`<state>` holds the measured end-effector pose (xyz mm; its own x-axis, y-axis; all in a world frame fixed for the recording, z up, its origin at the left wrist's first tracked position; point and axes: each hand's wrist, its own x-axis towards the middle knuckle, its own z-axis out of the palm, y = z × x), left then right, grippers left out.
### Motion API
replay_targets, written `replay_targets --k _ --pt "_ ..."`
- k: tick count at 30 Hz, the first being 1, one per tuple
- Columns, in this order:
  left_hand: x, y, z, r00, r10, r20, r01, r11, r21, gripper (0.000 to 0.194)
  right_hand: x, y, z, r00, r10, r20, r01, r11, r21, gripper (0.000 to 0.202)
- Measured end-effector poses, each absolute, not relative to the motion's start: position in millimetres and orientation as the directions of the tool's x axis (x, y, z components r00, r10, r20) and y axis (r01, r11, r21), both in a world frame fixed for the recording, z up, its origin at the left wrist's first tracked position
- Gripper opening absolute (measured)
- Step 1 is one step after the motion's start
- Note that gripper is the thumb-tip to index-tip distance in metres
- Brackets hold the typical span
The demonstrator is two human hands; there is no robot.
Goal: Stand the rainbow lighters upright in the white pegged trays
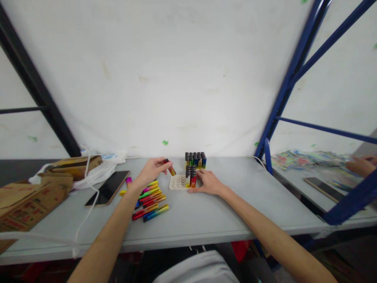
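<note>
My left hand [154, 169] pinches a lighter [172, 170] with a dark top and a gold-orange body, tilted above the left part of a white tray [177, 182] with round holes. Several black-topped lighters [193, 179] stand upright in the tray's right part. My right hand [208, 182] curls round that right end, thumb in front and fingers behind; its exact contact with tray and lighters is partly hidden. Loose shiny lighters [151, 198] in red, gold, green and blue lie in a heap under and beside my left forearm.
Behind the tray stands a block of upright lighters [195, 160]. On the left are a phone [108, 188], a white cable [87, 173] and cardboard boxes [32, 200]. Blue rack posts [282, 102] rise at the right; beyond them are another person's hand [363, 166] and a second phone [322, 189].
</note>
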<state>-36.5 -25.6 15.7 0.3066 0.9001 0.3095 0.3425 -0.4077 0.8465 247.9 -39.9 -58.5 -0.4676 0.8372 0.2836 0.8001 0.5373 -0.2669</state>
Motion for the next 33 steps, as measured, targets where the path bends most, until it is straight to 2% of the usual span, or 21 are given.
replay_targets --k 4,10,14,16,19,22,26,30,33 --pt "-30.5 -29.9 13.2 0.341 0.893 0.294 0.262 -0.391 0.882 0.048 248.5 -40.6 -55.7 -0.479 0.831 0.284 0.79 0.549 -0.273 0.074" --pt "-16.6 -39.1 8.0 0.406 0.899 0.166 0.157 -0.247 0.956 0.045 254.1 -45.7 -49.2 -0.53 0.8 0.281 0.75 0.597 -0.286 0.067" --pt "-11.6 -37.3 6.9 0.284 0.955 0.083 0.261 -0.161 0.952 0.051 259.4 -47.1 -49.8 -0.56 0.776 0.29 0.707 0.63 -0.321 0.066" --pt "-10.8 -36.1 7.1 0.204 0.966 0.161 0.374 -0.229 0.899 0.053 260.6 -46.7 -50.8 -0.563 0.775 0.288 0.705 0.632 -0.321 0.068" --pt "-10.8 -36.4 7.7 0.126 0.934 0.334 0.562 -0.345 0.751 0.052 260.3 -46.2 -50.9 -0.56 0.781 0.277 0.72 0.624 -0.303 0.068" --pt "-10.9 -37.9 8.2 0.099 0.925 0.368 0.658 -0.338 0.673 0.048 259.5 -46.9 -49.4 -0.559 0.784 0.27 0.724 0.62 -0.303 0.068" --pt "-11.0 -38.2 7.7 0.125 0.919 0.373 0.676 -0.354 0.647 0.037 259.4 -47.9 -48.3 -0.563 0.777 0.28 0.71 0.629 -0.317 0.067" --pt "-11.5 -37.4 6.3 0.121 0.886 0.448 0.65 -0.412 0.638 0.04 260.0 -46.9 -49.8 -0.567 0.774 0.283 0.702 0.634 -0.326 0.07" --pt "-11.0 -38.2 4.6 0.187 0.915 0.359 0.608 -0.394 0.689 0.047 260.6 -45.8 -51.2 -0.572 0.77 0.282 0.697 0.637 -0.328 0.071"
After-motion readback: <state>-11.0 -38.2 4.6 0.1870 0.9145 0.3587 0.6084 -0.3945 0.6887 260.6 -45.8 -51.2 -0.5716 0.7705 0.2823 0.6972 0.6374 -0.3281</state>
